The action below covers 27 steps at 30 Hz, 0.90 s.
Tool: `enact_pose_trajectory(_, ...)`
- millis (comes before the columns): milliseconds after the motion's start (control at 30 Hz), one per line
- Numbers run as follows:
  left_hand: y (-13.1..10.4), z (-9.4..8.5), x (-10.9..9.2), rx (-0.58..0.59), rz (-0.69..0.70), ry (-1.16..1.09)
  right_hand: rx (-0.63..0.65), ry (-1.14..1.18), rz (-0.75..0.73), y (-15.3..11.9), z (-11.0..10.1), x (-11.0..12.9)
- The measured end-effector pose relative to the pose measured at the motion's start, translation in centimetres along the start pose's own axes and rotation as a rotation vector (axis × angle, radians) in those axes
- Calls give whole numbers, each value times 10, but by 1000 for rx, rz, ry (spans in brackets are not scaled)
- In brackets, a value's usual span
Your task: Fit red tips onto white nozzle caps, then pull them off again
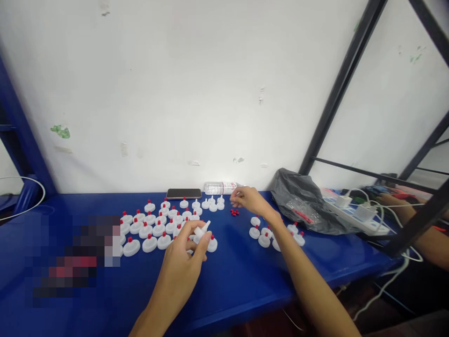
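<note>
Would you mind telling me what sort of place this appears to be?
Probably a small workshop or assembly bench: many white caps, most topped in red, stand grouped on a blue table, and a little pile of loose red tips lies between the groups.

My middle passage
I can pass over bench (pixel 238 271) between the left white caps (pixel 149 244) and the right white caps (pixel 264 241); small red caps (pixel 233 213) bar the far end.
</note>
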<state>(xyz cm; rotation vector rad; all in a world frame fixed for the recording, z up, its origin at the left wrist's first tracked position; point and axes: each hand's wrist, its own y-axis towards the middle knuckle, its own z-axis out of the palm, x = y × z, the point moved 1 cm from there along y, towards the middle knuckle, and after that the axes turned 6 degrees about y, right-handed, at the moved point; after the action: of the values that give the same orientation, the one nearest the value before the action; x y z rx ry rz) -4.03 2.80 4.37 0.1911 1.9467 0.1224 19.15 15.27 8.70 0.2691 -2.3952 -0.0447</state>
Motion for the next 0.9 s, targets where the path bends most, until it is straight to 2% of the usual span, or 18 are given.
enact_pose_trajectory(100,-2,0,-2,12,9,-10,-44,164,-167,-37,16,27)
enact_pose_trajectory(167,-3,1,-2,11,16,-6,-103,411,-296,-65,27,39)
enact_pose_trajectory(233,-4,4,-2,17,17,5,-120,516,-311,-89,36,45)
enact_pose_trajectory(333,-4,9,-1,36,34,11,-132,537,-285,-110,42,47)
enact_pose_trajectory(500,-7,15,-1,76,62,9,-179,533,-269,-120,46,45)
enact_pose_trajectory(700,-11,17,-3,59,98,86,-313,536,-230,-131,52,38)
enact_pose_trajectory(900,-12,17,-2,45,129,98,-211,713,-146,-129,61,31)
